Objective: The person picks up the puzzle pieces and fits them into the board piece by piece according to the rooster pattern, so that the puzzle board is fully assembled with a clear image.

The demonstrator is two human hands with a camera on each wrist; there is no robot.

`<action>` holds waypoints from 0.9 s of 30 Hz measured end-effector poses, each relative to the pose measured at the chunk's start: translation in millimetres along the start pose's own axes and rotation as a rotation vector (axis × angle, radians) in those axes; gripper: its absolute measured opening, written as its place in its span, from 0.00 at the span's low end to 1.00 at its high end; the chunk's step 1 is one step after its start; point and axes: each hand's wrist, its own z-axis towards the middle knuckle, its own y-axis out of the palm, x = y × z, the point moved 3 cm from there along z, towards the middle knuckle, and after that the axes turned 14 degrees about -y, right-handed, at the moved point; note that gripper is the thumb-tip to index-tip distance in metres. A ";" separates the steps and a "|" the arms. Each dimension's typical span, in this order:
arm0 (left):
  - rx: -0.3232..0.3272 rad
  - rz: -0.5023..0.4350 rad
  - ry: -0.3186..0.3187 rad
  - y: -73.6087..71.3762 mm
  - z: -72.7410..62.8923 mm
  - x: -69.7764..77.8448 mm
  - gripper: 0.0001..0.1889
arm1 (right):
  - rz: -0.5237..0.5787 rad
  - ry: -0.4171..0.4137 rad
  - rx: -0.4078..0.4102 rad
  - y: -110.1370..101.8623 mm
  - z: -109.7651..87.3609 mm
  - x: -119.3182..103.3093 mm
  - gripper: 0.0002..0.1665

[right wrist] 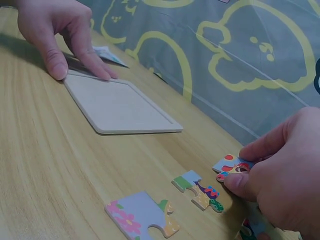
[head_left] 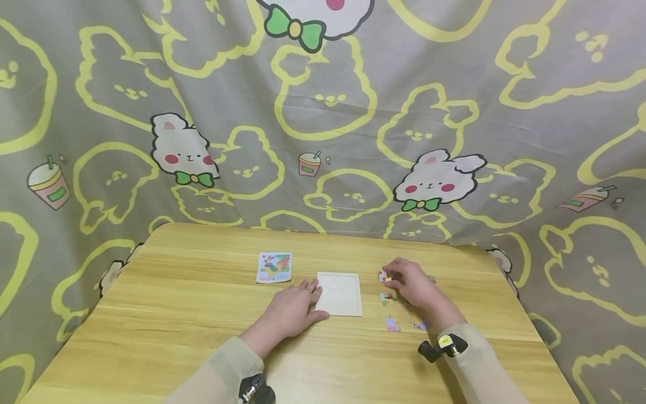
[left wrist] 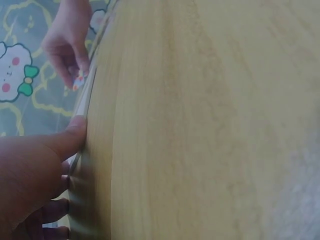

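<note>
My right hand (head_left: 413,283) pinches a puzzle piece (right wrist: 228,164) with red, yellow and blue print between thumb and index finger, close above the table. Just beside it lies another puzzle piece (right wrist: 189,181) with green and blue print. Nearer the front is a lilac piece with pink flowers (right wrist: 134,214); further pieces lie partly under the right hand. My left hand (head_left: 294,307) rests on the left edge of a square white puzzle tray (head_left: 339,294), its thumb by the near corner and fingers along the frame. No piece shows inside the tray.
A square card with a printed rooster (head_left: 274,267) lies on the wooden table (head_left: 166,314), left of the tray and farther back. Behind the table hangs a grey patterned curtain (head_left: 348,151). A small camera is strapped to each wrist.
</note>
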 end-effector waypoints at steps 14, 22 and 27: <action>0.013 -0.031 -0.009 0.8 -1.3 -0.4 0.38 | 0.025 0.007 -0.009 -1.0 -0.3 -3.9 0.22; 0.023 -0.023 -0.005 2.3 -1.1 -0.9 0.38 | 0.067 0.061 0.024 -2.8 3.0 -12.3 0.22; 0.029 -0.015 0.020 0.9 -0.9 -1.2 0.36 | 0.102 0.074 0.019 -3.4 7.5 -19.8 0.23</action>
